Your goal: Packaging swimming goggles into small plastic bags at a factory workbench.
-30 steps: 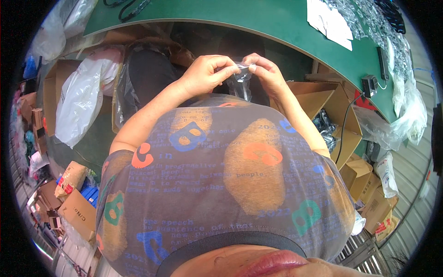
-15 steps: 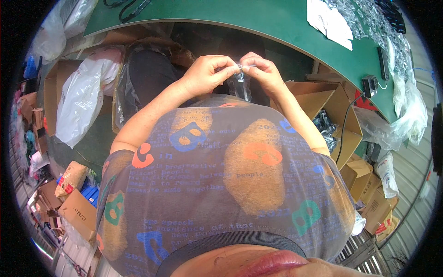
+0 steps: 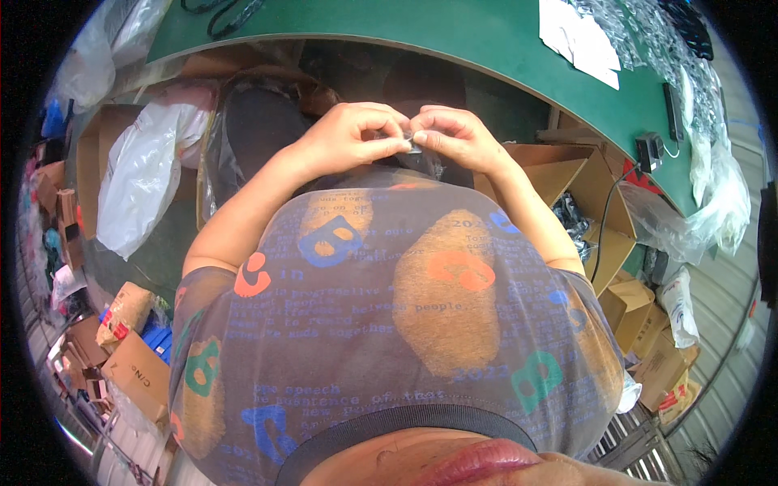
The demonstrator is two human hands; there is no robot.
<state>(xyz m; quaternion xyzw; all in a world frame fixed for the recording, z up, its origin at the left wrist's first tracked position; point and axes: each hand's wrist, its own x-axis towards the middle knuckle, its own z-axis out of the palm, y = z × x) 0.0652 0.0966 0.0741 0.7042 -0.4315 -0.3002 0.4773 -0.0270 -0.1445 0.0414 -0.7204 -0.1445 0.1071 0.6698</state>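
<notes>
My left hand (image 3: 362,136) and my right hand (image 3: 458,138) meet over my lap, just short of the green table's near edge. Both are pinched closed, thumb against fingers, on the top of a small clear plastic bag (image 3: 433,165). The bag hangs below the fingertips and is partly hidden by my hands and shirt. What is inside it, if anything, I cannot make out.
The green table (image 3: 454,31) curves across the front. On it lie white papers (image 3: 577,40), a pile of clear plastic bags (image 3: 640,44) and a black adapter (image 3: 649,151). An open carton (image 3: 604,219) stands at right. White plastic sheeting (image 3: 139,178) drapes a box at left.
Both hands have come down slightly toward my body and closer together. The small bag has dropped with them and shows less now.
</notes>
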